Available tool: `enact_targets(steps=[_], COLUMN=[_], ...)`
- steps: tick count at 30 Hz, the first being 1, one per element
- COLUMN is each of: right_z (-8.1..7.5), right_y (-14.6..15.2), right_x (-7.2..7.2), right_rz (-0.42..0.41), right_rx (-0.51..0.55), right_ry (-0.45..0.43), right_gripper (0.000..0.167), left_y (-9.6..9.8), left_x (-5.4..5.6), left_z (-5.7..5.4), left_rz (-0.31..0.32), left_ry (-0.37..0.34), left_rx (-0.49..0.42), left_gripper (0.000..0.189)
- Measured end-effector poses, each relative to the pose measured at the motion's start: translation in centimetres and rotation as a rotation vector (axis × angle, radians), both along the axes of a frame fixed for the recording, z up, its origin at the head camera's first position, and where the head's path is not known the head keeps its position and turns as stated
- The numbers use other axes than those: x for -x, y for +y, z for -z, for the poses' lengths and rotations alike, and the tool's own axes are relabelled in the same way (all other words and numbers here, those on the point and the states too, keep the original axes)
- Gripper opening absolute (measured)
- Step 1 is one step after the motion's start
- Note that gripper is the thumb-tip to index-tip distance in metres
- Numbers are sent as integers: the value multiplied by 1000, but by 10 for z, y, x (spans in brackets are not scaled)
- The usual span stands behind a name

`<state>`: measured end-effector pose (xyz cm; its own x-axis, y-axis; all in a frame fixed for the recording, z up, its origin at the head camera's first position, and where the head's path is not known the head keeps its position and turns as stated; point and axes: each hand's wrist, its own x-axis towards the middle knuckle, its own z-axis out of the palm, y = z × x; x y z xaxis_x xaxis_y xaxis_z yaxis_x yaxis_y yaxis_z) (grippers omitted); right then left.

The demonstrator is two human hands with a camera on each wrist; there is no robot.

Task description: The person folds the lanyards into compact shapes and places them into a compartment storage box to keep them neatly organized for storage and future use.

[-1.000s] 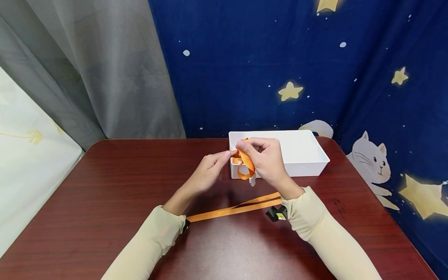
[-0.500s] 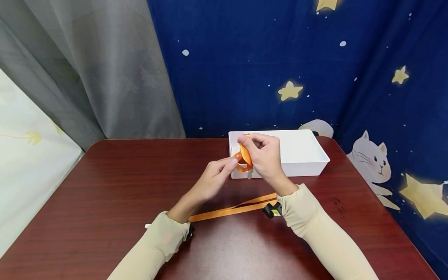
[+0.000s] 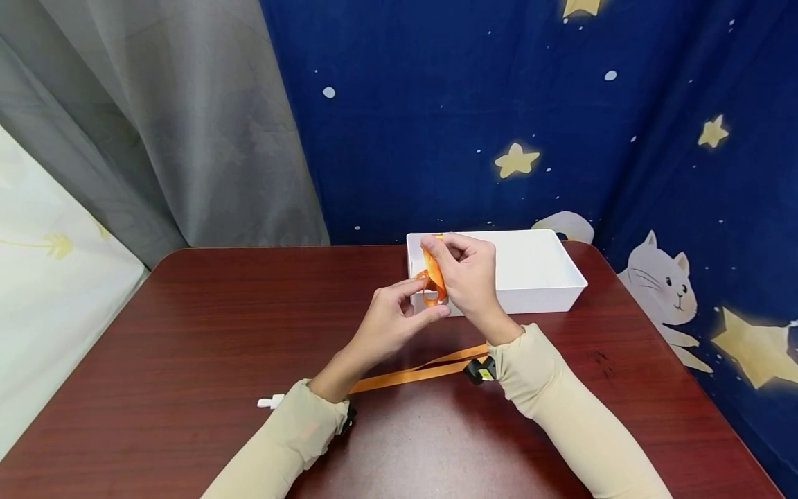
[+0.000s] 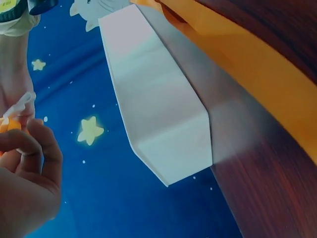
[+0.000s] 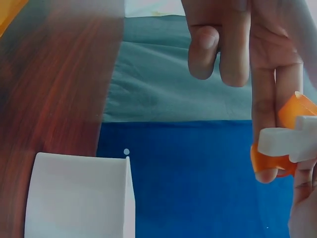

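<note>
In the head view, my right hand (image 3: pixel 470 267) pinches a coiled orange lanyard (image 3: pixel 434 267) above the front left corner of a white box. My left hand (image 3: pixel 386 319) holds the coil's left and lower side, with its thumb and index finger apart around the loop. In the right wrist view, the orange strap (image 5: pixel 272 162) wraps around two extended fingers, and a white plastic clip (image 5: pixel 285 143) hangs beside them. Bent fingers of the left hand (image 4: pixel 29 188) show in the left wrist view. A second orange lanyard (image 3: pixel 405 378) lies on the table below my hands.
The white box (image 3: pixel 542 303) stands at the back right of the dark red table (image 3: pixel 237 312). A white clip (image 3: pixel 270 401) lies by my left sleeve. Behind the table hang a grey curtain (image 3: pixel 231 138) and a blue starry curtain (image 3: pixel 424 125).
My left thumb has moved away from the index finger, to beneath the coil. The right hand has risen slightly with the lanyard. The white clip on the table has come out from behind the left sleeve.
</note>
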<state>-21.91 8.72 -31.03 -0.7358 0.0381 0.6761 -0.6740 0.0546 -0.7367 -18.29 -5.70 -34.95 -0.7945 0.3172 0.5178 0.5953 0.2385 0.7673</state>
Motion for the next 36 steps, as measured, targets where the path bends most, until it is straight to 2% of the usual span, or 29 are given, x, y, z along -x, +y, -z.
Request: enact_targets(steps=[4, 10, 18, 24, 29, 32, 36], right_z=[-4, -7, -10, -12, -15, -18, -25], right_y=[-2, -2, -2, -2, 1, 5, 12], right_x=[-2, -4, -5, -7, -9, -11, -18], right_rz=[8, 20, 15, 11, 6, 3, -47], right_rx=[-7, 2, 5, 12, -16, -50, -68], right_ry=[-10, -14, 20, 2, -25, -72, -196], right_gripper=[12, 13, 17, 18, 16, 17, 23], left_y=[4, 7, 15, 16, 11, 6, -3], left_x=[0, -1, -1, 1, 4, 6, 10], left_z=[3, 1, 4, 5, 6, 6, 5], left_rz=[-29, -67, -104, -134, -88, -50, 6], left_ry=[40, 57, 90, 122, 109, 57, -38], left_rx=[-49, -111, -150, -154, -180, -198, -198], left_gripper=[26, 18, 27, 15, 13, 16, 19])
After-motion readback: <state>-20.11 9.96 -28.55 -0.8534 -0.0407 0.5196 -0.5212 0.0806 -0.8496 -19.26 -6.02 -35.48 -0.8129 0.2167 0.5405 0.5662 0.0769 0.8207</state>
